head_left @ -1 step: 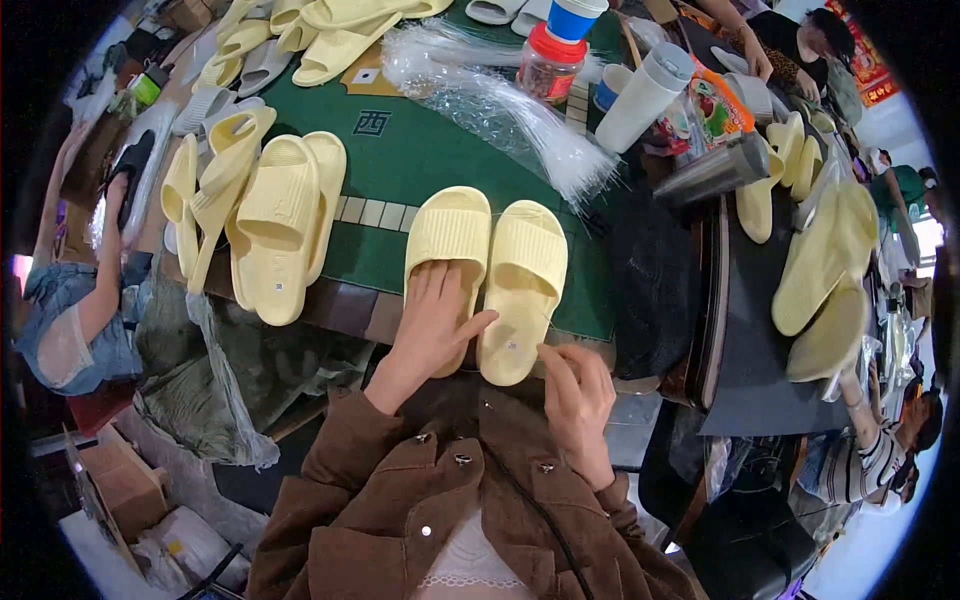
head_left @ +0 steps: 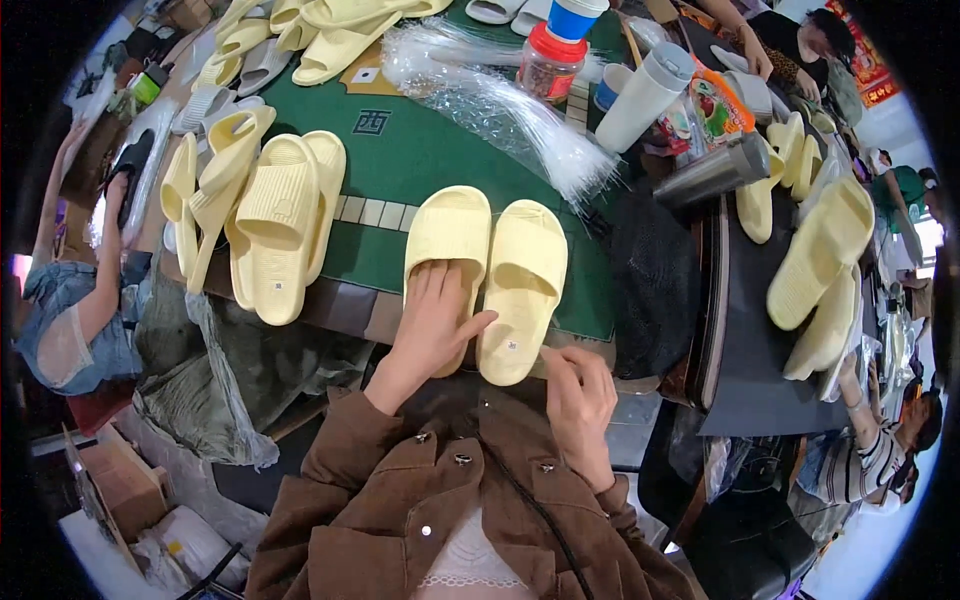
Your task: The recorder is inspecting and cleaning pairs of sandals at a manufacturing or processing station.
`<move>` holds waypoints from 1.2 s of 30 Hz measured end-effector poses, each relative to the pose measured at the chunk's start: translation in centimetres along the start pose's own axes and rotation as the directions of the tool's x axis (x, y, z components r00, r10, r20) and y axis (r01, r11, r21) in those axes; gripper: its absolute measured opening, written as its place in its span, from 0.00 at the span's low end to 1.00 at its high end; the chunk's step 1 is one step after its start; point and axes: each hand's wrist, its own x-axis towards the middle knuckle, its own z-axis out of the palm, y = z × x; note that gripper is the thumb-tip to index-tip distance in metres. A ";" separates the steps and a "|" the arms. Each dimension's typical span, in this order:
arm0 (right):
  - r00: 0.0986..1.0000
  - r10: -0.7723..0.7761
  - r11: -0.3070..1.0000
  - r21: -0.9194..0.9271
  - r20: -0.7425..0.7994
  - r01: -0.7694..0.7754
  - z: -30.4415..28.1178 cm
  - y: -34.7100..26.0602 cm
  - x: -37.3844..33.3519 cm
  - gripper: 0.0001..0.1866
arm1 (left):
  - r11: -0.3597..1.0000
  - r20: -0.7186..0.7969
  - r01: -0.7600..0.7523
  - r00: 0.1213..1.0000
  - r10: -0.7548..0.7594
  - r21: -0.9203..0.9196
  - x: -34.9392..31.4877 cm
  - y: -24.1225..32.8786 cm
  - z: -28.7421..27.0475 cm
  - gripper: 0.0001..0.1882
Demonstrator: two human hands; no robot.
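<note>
Two pale yellow slide slippers lie side by side at the near edge of the green table top, toes pointing away from me. My left hand (head_left: 428,325) has its fingers tucked under the strap of the left slipper (head_left: 447,225), gripping it. Its thumb reaches across to the inner edge of the right slipper (head_left: 522,290). A small white sticker (head_left: 512,346) shows on the right slipper's heel. Beside that heel, my right hand (head_left: 582,400) is closed with thumb and forefinger pinched together. Whatever it pinches, if anything, is too small to make out.
More yellow slippers (head_left: 278,235) stand on the left, with others piled behind. A bundle of clear plastic strands (head_left: 540,135) lies at the back. Near it are a red-lidded jar (head_left: 550,70), a white bottle (head_left: 648,95) and a steel tumbler (head_left: 715,170). Co-workers sit on both sides.
At the far right, the yellow slippers held by a co-worker have shifted slightly left and turned. My hands and the two slippers in front of me look almost unmoved.
</note>
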 end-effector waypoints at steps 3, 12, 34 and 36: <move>0.998 0.067 0.998 0.005 0.003 -0.067 -0.2 0.1 -0.1 0.17 | 0.995 -0.048 -0.067 0.996 0.071 0.075 -0.1 0.1 0.4 0.41; 0.982 -0.003 0.985 0.168 0.191 -0.030 5.7 1.0 3.6 0.15 | 0.994 -0.009 -0.002 1.000 0.001 -0.113 0.3 1.0 0.7 0.35; 0.957 -0.092 0.969 0.245 0.277 0.022 7.8 3.6 5.1 0.37 | 0.999 0.187 0.034 0.982 -0.035 0.007 2.0 0.4 1.3 0.51; 0.953 -0.091 0.973 0.229 0.288 0.024 7.7 3.7 5.2 0.37 | 0.999 0.194 0.024 0.981 -0.031 0.035 2.1 0.4 1.2 0.51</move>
